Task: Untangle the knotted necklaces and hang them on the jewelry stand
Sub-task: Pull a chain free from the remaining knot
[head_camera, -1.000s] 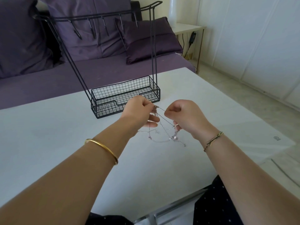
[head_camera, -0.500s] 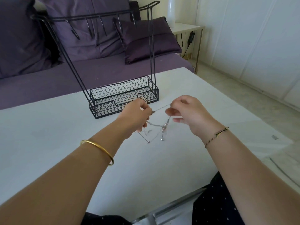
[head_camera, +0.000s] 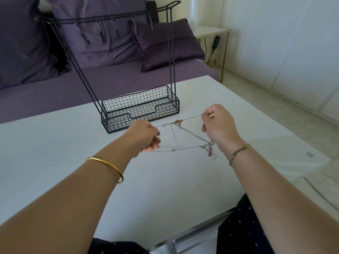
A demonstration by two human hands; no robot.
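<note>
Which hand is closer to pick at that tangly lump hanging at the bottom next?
Probably the right hand: the lump hangs just under it, beside the wrist. The left hand grips the far side of the stretched necklaces, farther away.

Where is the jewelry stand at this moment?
In the head view, the jewelry stand stands on the white table, centre-left, just beyond the left hand and right hand, which hold the tangled necklaces stretched between them.
</note>
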